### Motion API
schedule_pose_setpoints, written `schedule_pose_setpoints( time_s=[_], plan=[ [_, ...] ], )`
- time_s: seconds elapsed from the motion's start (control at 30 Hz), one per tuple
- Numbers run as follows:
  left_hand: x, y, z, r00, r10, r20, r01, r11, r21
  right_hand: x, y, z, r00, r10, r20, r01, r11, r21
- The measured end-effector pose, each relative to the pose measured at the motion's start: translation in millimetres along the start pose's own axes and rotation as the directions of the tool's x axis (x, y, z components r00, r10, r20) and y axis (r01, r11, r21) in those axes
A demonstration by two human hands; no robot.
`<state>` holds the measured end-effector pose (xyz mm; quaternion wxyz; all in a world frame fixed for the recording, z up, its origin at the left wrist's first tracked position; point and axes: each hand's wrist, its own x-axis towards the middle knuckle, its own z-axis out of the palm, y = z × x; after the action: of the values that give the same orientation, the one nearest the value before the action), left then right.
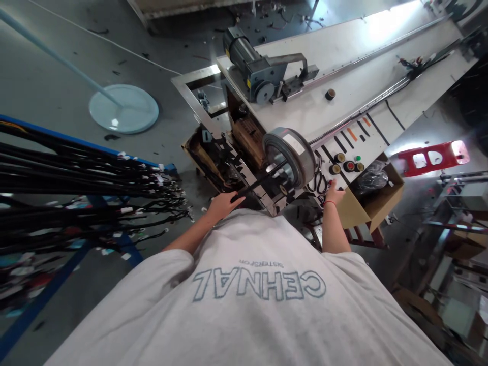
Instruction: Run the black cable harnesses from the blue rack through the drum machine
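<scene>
My left hand is closed around a black wire harness, which runs up and right into the opening of a round grey tape-wrapping wheel at the table's near end. My right hand is at the table's front edge, fingers apart, with the index finger stretched forward. Beside its fingertips is a small red spot, too small to make out. Just left of that hand lie black-handled scissors. Several tape rolls stand beyond it, near a green button.
Strips of black and orange tape stick to the long white table. A motor unit is mounted at its far side. An open cardboard box hangs at the right. Bundled black harnesses fill a blue rack at left, near a round stand base.
</scene>
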<state>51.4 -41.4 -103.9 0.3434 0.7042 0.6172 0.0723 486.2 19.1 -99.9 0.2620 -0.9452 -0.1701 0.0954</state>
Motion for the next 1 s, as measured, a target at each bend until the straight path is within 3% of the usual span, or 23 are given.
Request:
schedule_pose_setpoints(
  time_s=[0.17, 0.37, 0.63, 0.87, 1.0],
  plan=[
    [-14.4, -10.9, 7.3, 0.996, -0.087, 0.004, 0.087, 0.996, -0.011, 1.3, 1.6, 0.2, 1.0, -0.023, -0.013, 0.023, 0.999, -0.024],
    [-17.4, -5.6, 7.7, 0.998, -0.056, -0.009, 0.055, 0.996, -0.074, 0.0, 0.8, -1.1, 1.0, -0.017, -0.001, 0.017, 1.0, -0.013],
    [5.8, 19.8, -6.2, 0.998, 0.025, -0.064, -0.033, 0.992, -0.122, -0.7, -0.6, -2.0, 1.0, -0.006, 0.003, 0.006, 1.0, -0.013],
    [25.2, 26.0, -22.6, 0.991, 0.067, -0.12, -0.079, 0.992, -0.1, -2.0, -1.0, -2.8, 1.0, -0.008, 0.003, 0.008, 1.0, -0.02],
    [28.4, 25.0, -36.1, 0.963, 0.102, -0.249, -0.122, 0.99, -0.068, -2.1, -1.4, -2.3, 1.0, -0.007, 0.005, 0.007, 1.0, 0.0]
  ],
)
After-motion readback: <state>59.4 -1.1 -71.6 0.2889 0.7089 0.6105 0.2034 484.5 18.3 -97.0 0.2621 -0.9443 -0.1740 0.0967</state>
